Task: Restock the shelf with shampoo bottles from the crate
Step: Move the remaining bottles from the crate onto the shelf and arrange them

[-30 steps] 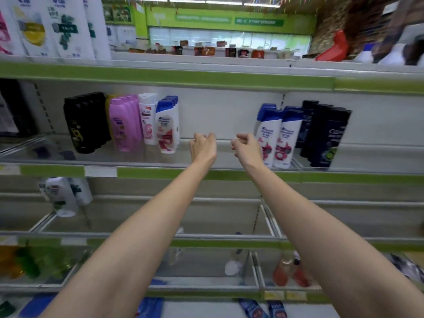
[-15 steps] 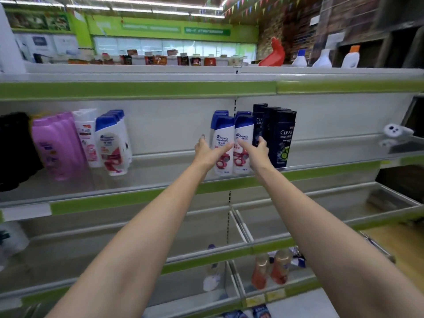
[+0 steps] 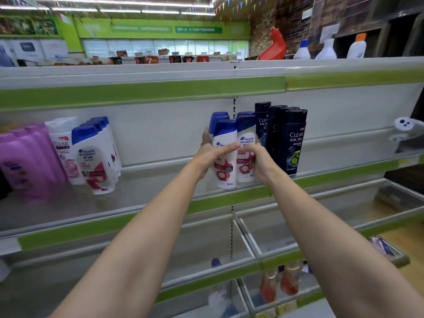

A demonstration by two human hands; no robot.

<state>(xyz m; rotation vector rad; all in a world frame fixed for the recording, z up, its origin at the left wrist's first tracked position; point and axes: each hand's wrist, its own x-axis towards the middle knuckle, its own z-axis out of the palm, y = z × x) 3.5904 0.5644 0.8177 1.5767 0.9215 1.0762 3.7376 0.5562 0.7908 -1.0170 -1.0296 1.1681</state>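
Note:
A cluster of white shampoo bottles with blue caps (image 3: pixel 226 173) stands on the middle shelf (image 3: pixel 160 198), just left of several dark Clear bottles (image 3: pixel 292 143). My left hand (image 3: pixel 212 154) wraps the left side and front of the cluster. My right hand (image 3: pixel 260 160) presses on the right front bottle (image 3: pixel 246 136). Both hands grip the cluster together. Further left stand a second row of white blue-capped bottles (image 3: pixel 96 157), a white Clear bottle (image 3: pixel 62 143) and purple bottles (image 3: pixel 27 157). No crate is in view.
A wide stretch of bare shelf lies between the two white-bottle groups. Lower shelves with wire dividers (image 3: pixel 245 235) hold orange bottles (image 3: pixel 284 281). On the top ledge stand a red jug (image 3: pixel 274 45) and white bottles (image 3: pixel 327 50). A white device (image 3: pixel 407 125) lies far right.
The view has swung right and nearer to the shelf. My hands moved from open air in front of the shelf onto the white blue-capped bottles and closed around them.

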